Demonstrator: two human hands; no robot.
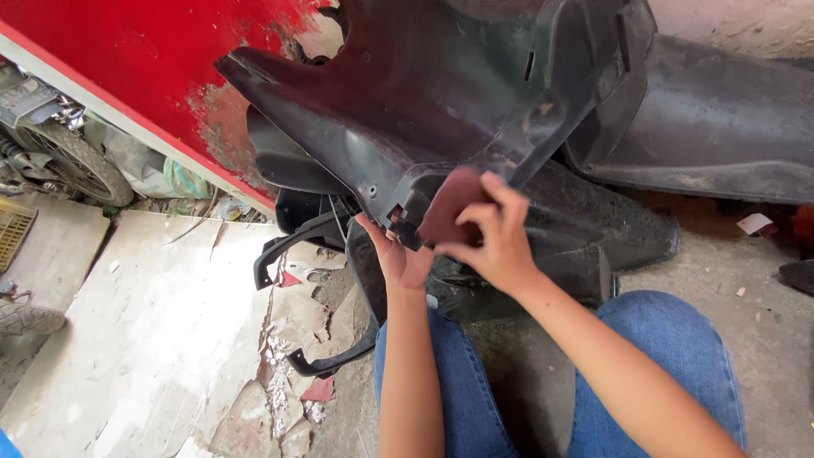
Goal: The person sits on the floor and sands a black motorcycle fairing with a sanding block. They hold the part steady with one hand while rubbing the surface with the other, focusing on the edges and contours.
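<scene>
Above the person's blue-jeaned knees [661, 356], a large black plastic panel [424, 102] tilts against the red wall [136, 59]. Her left hand [403, 259] is cupped under the panel's lower edge, gripping it. Her right hand [492, 242] pinches a reddish-brown sheet of sandpaper [449, 203], pressed flat on that same edge.

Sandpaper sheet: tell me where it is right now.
In the head view, centre frame, the reddish-brown sandpaper sheet is pressed by the right hand against the black plastic scooter panel, just right of the left hand.

single head view looks steeply down, close over the lap.
</scene>
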